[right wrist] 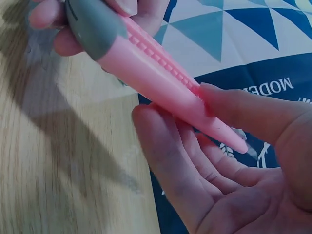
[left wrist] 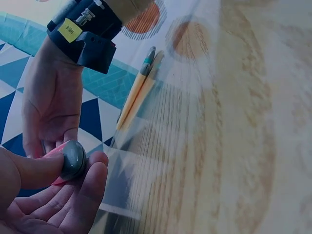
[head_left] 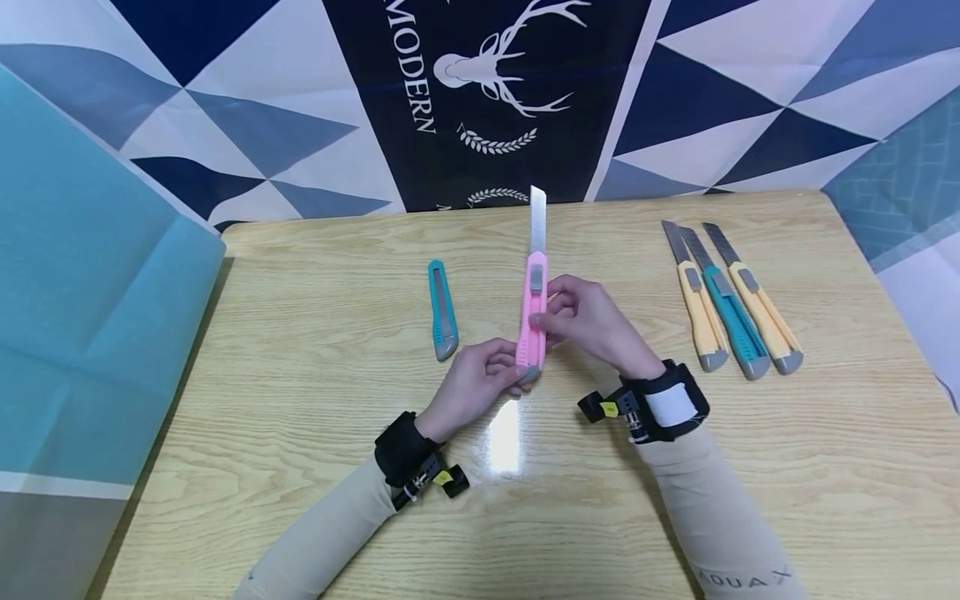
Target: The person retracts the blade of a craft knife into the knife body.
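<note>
A pink utility knife [head_left: 533, 308] with a grey end cap is held up off the table, its long blade [head_left: 537, 218] slid out and pointing away. My left hand [head_left: 480, 377] pinches the grey-capped end between thumb and fingers. Higher on the handle, my right hand [head_left: 588, 321] grips the pink body, thumb on top and fingers beneath. In the left wrist view the grey end cap [left wrist: 73, 160] sits between the left thumb and fingers. From the right wrist, the pink handle [right wrist: 161, 80] crosses the view with the right thumb pressed on its slotted side.
A teal utility knife [head_left: 443, 312] with its blade drawn in lies left of the hands. At the right lie a yellow knife [head_left: 702, 312], a teal knife [head_left: 731, 321] and another yellow knife [head_left: 761, 312], blades out. A patterned cloth [head_left: 300, 125] borders the wooden table [head_left: 300, 375].
</note>
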A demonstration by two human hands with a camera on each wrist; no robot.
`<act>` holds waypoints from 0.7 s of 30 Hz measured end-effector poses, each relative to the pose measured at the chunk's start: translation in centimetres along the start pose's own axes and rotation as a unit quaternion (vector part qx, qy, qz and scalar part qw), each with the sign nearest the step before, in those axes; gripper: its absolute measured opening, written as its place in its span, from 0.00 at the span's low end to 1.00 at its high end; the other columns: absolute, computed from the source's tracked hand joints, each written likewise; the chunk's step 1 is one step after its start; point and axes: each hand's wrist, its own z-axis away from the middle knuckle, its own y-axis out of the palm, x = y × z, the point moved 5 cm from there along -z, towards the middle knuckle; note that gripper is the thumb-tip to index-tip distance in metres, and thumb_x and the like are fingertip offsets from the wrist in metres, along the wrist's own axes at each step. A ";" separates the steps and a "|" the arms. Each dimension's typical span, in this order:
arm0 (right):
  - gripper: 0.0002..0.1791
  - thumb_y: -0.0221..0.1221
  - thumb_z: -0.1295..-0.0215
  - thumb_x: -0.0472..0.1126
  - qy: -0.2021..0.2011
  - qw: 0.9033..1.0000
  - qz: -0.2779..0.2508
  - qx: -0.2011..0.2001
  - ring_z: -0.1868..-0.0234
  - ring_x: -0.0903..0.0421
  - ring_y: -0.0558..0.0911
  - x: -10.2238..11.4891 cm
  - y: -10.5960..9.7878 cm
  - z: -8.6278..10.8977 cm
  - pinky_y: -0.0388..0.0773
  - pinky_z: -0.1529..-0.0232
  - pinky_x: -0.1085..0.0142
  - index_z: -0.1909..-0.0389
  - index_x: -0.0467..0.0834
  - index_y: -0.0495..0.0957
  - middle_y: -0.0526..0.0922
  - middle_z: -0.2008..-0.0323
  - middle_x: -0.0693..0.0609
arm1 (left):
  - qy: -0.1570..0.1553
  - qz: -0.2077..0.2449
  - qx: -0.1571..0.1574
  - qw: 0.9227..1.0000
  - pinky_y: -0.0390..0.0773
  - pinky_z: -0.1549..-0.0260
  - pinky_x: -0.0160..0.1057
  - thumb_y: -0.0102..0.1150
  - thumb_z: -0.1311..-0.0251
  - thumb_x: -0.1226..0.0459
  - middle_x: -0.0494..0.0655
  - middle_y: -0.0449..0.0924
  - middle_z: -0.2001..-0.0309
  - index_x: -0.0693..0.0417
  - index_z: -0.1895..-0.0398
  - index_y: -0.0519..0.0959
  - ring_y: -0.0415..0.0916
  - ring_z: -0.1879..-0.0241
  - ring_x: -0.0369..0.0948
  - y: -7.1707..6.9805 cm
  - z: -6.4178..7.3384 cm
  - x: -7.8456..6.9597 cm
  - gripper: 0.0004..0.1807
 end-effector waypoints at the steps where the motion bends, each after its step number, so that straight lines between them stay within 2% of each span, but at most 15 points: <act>1: 0.18 0.61 0.41 0.34 -0.002 1.000 0.001 -0.001 0.73 0.49 0.82 0.0 0.0 0.0 0.84 0.68 0.50 0.52 0.32 0.70 0.81 0.69 0.39 | -0.004 0.001 0.003 1.000 0.82 0.63 0.56 0.50 0.40 0.80 0.72 0.78 0.63 0.77 0.53 0.70 0.78 0.66 0.59 0.0 0.0 0.0 0.12; 7: 0.16 0.56 0.35 0.37 -0.006 1.000 0.008 -0.023 0.73 0.49 0.82 0.3 -0.1 0.0 0.83 0.69 0.50 0.50 0.33 0.71 0.82 0.68 0.39 | -0.011 -0.005 0.009 1.000 0.82 0.64 0.57 0.51 0.41 0.80 0.71 0.78 0.65 0.76 0.54 0.71 0.78 0.67 0.59 0.2 0.0 0.1 0.12; 15: 0.15 0.51 0.30 0.41 -0.013 0.997 -0.026 -0.070 0.73 0.47 0.81 0.5 -0.5 0.1 0.85 0.73 0.54 0.53 0.32 0.74 0.79 0.68 0.38 | -0.012 -0.045 0.030 0.998 0.83 0.65 0.54 0.55 0.42 0.78 0.69 0.79 0.66 0.75 0.57 0.72 0.79 0.67 0.55 0.6 0.1 0.2 0.10; 21: 0.17 0.47 0.28 0.43 -0.012 0.996 -0.028 -0.079 0.74 0.47 0.80 0.7 -0.7 0.3 0.85 0.76 0.60 0.58 0.32 0.76 0.78 0.70 0.38 | -0.009 -0.076 0.030 0.997 0.82 0.65 0.54 0.55 0.43 0.78 0.67 0.80 0.66 0.74 0.57 0.73 0.79 0.68 0.53 0.6 0.1 0.1 0.10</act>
